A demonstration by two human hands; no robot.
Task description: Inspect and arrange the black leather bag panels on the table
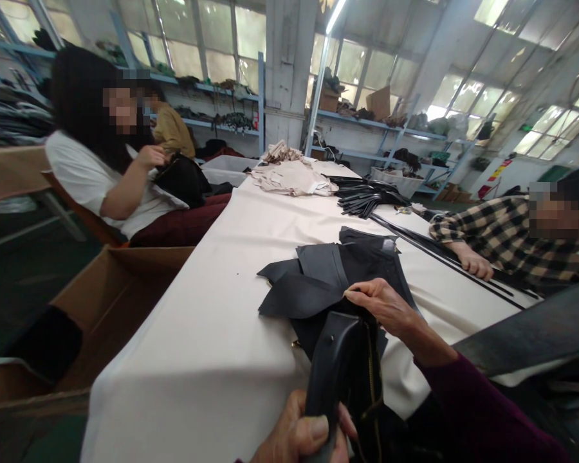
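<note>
My left hand [302, 432] is closed around a smooth black curved piece [332, 360] with a rounded top and a small dot near it; its exact kind I cannot make out. My right hand [383, 305] pinches the edge of a black leather panel [302, 296] between thumb and fingers. That panel lies over several other black leather panels [323, 260] piled on the table. Beside the curved piece, below my right hand, runs a gold-toothed zipper [372, 379] on black material. The lower part of this material is partly hidden by my hands and sleeve.
A white-covered table [212, 341] stretches ahead, with beige pieces [294, 177] and bundled black strips [367, 196] at its far end. A cardboard box [125, 289] stands left. One person [91, 173] sits at left; another's hand [473, 262] rests at right. A dark machine arm [525, 331] juts in.
</note>
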